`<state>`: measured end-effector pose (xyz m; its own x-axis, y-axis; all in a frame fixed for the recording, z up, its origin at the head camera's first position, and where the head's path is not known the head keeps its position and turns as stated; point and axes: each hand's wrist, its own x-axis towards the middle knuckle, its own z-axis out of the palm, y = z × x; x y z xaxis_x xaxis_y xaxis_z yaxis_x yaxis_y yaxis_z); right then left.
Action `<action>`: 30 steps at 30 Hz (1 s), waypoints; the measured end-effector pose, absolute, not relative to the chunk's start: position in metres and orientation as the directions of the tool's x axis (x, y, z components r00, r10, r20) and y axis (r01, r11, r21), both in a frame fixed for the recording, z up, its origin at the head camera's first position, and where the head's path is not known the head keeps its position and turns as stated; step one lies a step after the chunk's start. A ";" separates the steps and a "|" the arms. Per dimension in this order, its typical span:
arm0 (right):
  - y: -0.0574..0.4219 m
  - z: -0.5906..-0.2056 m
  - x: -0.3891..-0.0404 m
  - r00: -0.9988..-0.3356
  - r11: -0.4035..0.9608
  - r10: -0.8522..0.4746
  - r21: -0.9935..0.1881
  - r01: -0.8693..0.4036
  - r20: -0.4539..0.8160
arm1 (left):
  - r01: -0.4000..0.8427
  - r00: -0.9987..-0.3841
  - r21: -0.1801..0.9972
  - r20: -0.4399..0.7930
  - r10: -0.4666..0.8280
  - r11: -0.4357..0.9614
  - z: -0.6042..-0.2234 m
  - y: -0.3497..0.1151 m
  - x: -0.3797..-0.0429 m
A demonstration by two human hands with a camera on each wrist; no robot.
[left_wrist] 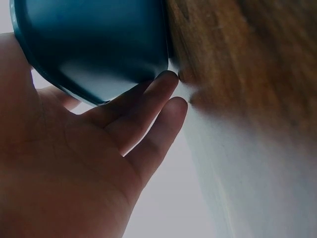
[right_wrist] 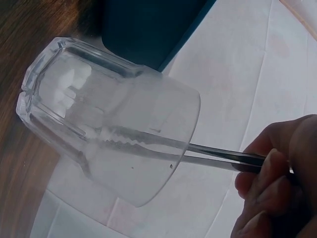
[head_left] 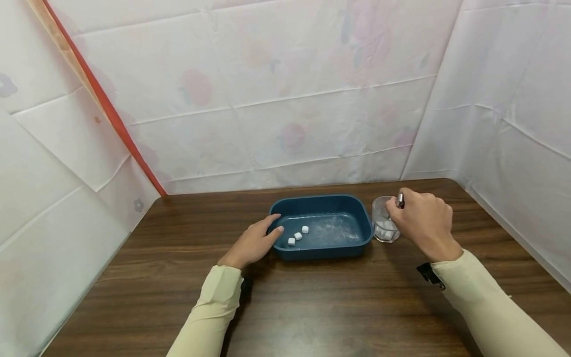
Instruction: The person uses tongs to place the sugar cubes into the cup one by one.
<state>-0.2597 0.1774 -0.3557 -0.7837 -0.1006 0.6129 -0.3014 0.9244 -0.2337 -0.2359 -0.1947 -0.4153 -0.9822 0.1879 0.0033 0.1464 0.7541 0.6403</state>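
Note:
A dark blue rectangular tray [head_left: 321, 252] stands on the table with three small white cubes [head_left: 298, 236] near its left end. My left hand [head_left: 252, 243] grips that end: thumb and forefinger reach over the rim, while other fingers [left_wrist: 148, 106] lie against the outer wall. My right hand [head_left: 424, 220] pinches metal tweezers [right_wrist: 213, 149] above a clear glass [head_left: 380, 207]. Their serrated tips [right_wrist: 119, 136] are down inside the glass, close to the white cubes [right_wrist: 72, 82] at its bottom. I cannot tell whether the tips hold a cube.
The glass stands right beside the tray's right end. Beneath everything is a dark wood-grain table [head_left: 303, 307]. White patterned sheeting [head_left: 276, 99] rises behind the table and along both sides, with a red strip [head_left: 107, 104] at left.

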 end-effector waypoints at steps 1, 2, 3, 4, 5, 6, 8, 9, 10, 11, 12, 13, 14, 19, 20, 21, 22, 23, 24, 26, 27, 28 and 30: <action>0.177 -0.356 -0.260 -0.784 0.925 -0.101 -0.233 -0.301 0.613 | 0.142 -0.983 0.639 -0.001 0.185 0.756 -0.415 -0.195 -0.236; 0.177 -0.356 -0.260 -0.784 0.924 -0.100 -0.234 -0.301 0.612 | 0.142 -0.983 0.639 -0.001 0.185 0.756 -0.415 -0.195 -0.236; 0.177 -0.356 -0.259 -0.784 0.925 -0.099 -0.235 -0.300 0.612 | 0.140 -0.983 0.639 -0.002 0.184 0.756 -0.415 -0.195 -0.235; 0.177 -0.356 -0.259 -0.785 0.925 -0.098 -0.235 -0.298 0.612 | 0.142 -0.983 0.641 0.000 0.186 0.754 -0.415 -0.195 -0.235; 0.176 -0.355 -0.259 -0.786 0.925 -0.097 -0.236 -0.298 0.611 | 0.145 -0.982 0.643 0.003 0.187 0.752 -0.415 -0.196 -0.235; 0.176 -0.355 -0.259 -0.787 0.925 -0.096 -0.238 -0.297 0.610 | 0.143 -0.982 0.645 0.001 0.186 0.751 -0.415 -0.196 -0.235; 0.176 -0.355 -0.259 -0.784 0.925 -0.099 -0.235 -0.300 0.613 | 0.145 -0.982 0.648 0.004 0.187 0.748 -0.415 -0.196 -0.234; 0.176 -0.355 -0.259 -0.783 0.925 -0.100 -0.232 -0.301 0.614 | 0.147 -0.982 0.648 0.007 0.187 0.747 -0.415 -0.196 -0.234; 0.175 -0.355 -0.259 -0.784 0.925 -0.102 -0.231 -0.301 0.613 | 0.143 -0.983 0.649 0.005 0.183 0.747 -0.416 -0.197 -0.234; 0.175 -0.355 -0.259 -0.782 0.926 -0.104 -0.228 -0.302 0.615 | 0.142 -0.983 0.651 0.007 0.181 0.746 -0.416 -0.197 -0.234; 0.174 -0.356 -0.259 -0.780 0.925 -0.106 -0.226 -0.304 0.617 | 0.138 -0.984 0.651 0.006 0.177 0.746 -0.416 -0.197 -0.234; 0.174 -0.356 -0.259 -0.778 0.925 -0.109 -0.223 -0.307 0.619 | 0.134 -0.985 0.652 0.005 0.173 0.746 -0.416 -0.197 -0.234; 0.174 -0.356 -0.260 -0.776 0.925 -0.110 -0.221 -0.308 0.621 | 0.133 -0.985 0.653 0.006 0.171 0.745 -0.416 -0.197 -0.233; 0.174 -0.356 -0.260 -0.764 0.923 -0.113 -0.217 -0.317 0.635 | 0.131 -0.985 0.654 0.005 0.170 0.745 -0.417 -0.197 -0.233; 0.174 -0.356 -0.260 -0.762 0.922 -0.114 -0.217 -0.319 0.638 | 0.132 -0.985 0.654 0.004 0.171 0.745 -0.417 -0.197 -0.233; 0.174 -0.356 -0.260 -0.761 0.922 -0.113 -0.219 -0.320 0.638 | 0.132 -0.985 0.653 0.003 0.172 0.746 -0.417 -0.196 -0.233; 0.174 -0.356 -0.259 -0.762 0.921 -0.113 -0.221 -0.321 0.638 | 0.132 -0.985 0.654 0.003 0.172 0.745 -0.417 -0.196 -0.233; 0.174 -0.356 -0.259 -0.761 0.920 -0.112 -0.223 -0.323 0.639 | 0.134 -0.985 0.654 0.004 0.173 0.745 -0.417 -0.196 -0.233; 0.174 -0.356 -0.259 -0.761 0.919 -0.111 -0.226 -0.323 0.639 | 0.135 -0.985 0.654 0.004 0.175 0.744 -0.417 -0.196 -0.234; 0.174 -0.356 -0.258 -0.760 0.918 -0.108 -0.228 -0.324 0.641 | 0.139 -0.984 0.656 0.005 0.179 0.742 -0.417 -0.196 -0.234; 0.174 -0.356 -0.258 -0.759 0.918 -0.107 -0.230 -0.324 0.642 | 0.139 -0.984 0.656 0.006 0.180 0.742 -0.417 -0.196 -0.234; 0.174 -0.356 -0.258 -0.757 0.917 -0.109 -0.229 -0.326 0.645 | 0.138 -0.984 0.656 0.004 0.179 0.742 -0.416 -0.196 -0.234; 0.175 -0.356 -0.258 -0.752 0.916 -0.110 -0.227 -0.330 0.650 | 0.135 -0.984 0.654 0.000 0.178 0.744 -0.416 -0.195 -0.234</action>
<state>-0.2582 0.1748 -0.3564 -0.7519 -0.1096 0.6501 -0.3301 0.9161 -0.2274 -0.2340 -0.1954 -0.4160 -0.9840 0.1779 0.0004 0.1348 0.7440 0.6545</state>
